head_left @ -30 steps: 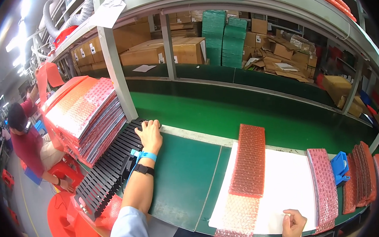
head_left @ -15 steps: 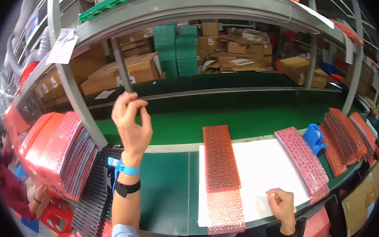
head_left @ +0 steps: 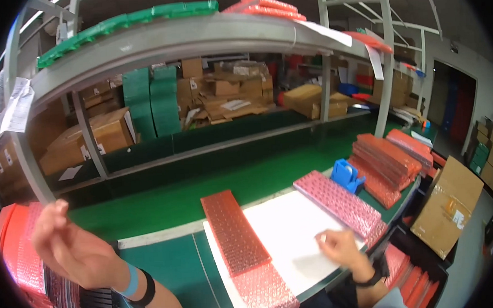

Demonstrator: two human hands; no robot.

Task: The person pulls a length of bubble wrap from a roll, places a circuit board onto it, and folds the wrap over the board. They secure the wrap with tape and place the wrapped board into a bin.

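Note:
My left hand [head_left: 74,249] is raised at the left, in front of a stack of red bubble-wrap pouches [head_left: 16,247]. Its fingers are loosely bent and apart, with nothing visible between them. A blue band and a black strap circle that wrist. Over a white sheet [head_left: 287,219], my right hand [head_left: 342,250] is closed, thumb against curled fingers; whatever it may pinch is too small to make out. To its left lies a long red bubble-wrap pouch [head_left: 237,233] with a paler, clear pink end. A pink bubble-wrap pouch [head_left: 340,202] lies beyond its right side.
A blue tape dispenser [head_left: 345,176] stands beside more stacked red pouches [head_left: 388,159]. Behind the bench runs a green conveyor belt [head_left: 165,201]. A metal frame with a shelf [head_left: 194,36] spans above. At right are a cardboard box [head_left: 447,204] and a bin of red pouches [head_left: 406,271].
The view has swung to the right. My left hand has moved left and lower, toward the pouch stack, and its fingers have loosened. The right hand stays closed over the white sheet.

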